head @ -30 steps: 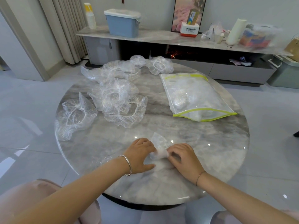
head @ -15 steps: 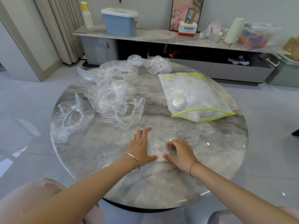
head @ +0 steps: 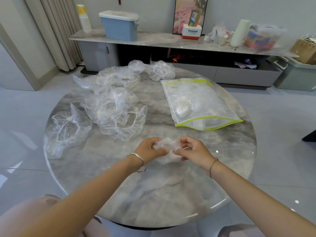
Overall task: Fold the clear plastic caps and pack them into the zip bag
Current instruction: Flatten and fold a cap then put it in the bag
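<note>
A small, crumpled folded clear cap (head: 168, 147) is held between both hands just above the round marble table (head: 171, 199). My left hand (head: 148, 148) grips its left side with curled fingers. My right hand (head: 195, 149) pinches its right side. Several unfolded clear plastic caps (head: 112, 108) lie spread over the left and far part of the table. The zip bag (head: 200, 103), with yellow-green edges and some caps inside, lies on the right side with its mouth toward me.
Behind the table runs a low cabinet (head: 153, 40) carrying a blue bin (head: 119, 26), a boxed item, a white roll and bags. Curtains (head: 56, 31) hang at the left. A pale green bin (head: 297, 74) stands on the floor at the right.
Both hands pressed the cap flat on the table earlier. Now they have lifted it slightly and hold it bunched between the fingers.
</note>
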The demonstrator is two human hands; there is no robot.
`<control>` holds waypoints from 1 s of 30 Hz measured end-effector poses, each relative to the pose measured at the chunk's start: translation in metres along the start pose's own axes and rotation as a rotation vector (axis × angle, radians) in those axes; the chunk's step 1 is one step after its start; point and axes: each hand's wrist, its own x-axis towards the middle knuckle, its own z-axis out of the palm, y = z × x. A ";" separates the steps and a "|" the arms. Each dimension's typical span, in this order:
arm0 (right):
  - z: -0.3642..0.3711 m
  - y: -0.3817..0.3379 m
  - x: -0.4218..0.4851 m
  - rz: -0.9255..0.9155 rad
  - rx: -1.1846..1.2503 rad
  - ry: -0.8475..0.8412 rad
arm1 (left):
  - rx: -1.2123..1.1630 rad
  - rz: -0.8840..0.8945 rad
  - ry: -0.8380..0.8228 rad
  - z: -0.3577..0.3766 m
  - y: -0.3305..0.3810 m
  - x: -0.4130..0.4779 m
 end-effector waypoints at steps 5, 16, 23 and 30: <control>-0.019 -0.005 0.001 0.006 0.086 0.182 | -0.085 0.031 -0.033 0.000 0.016 0.002; -0.015 -0.001 -0.009 -0.685 -0.515 0.283 | -0.669 -0.335 -0.106 0.026 0.041 0.008; -0.017 0.005 -0.007 -0.421 -0.107 0.341 | -0.580 -0.220 0.010 0.031 0.032 0.031; -0.042 0.010 0.015 -0.002 0.462 0.287 | -0.280 -0.123 0.031 0.050 0.027 0.058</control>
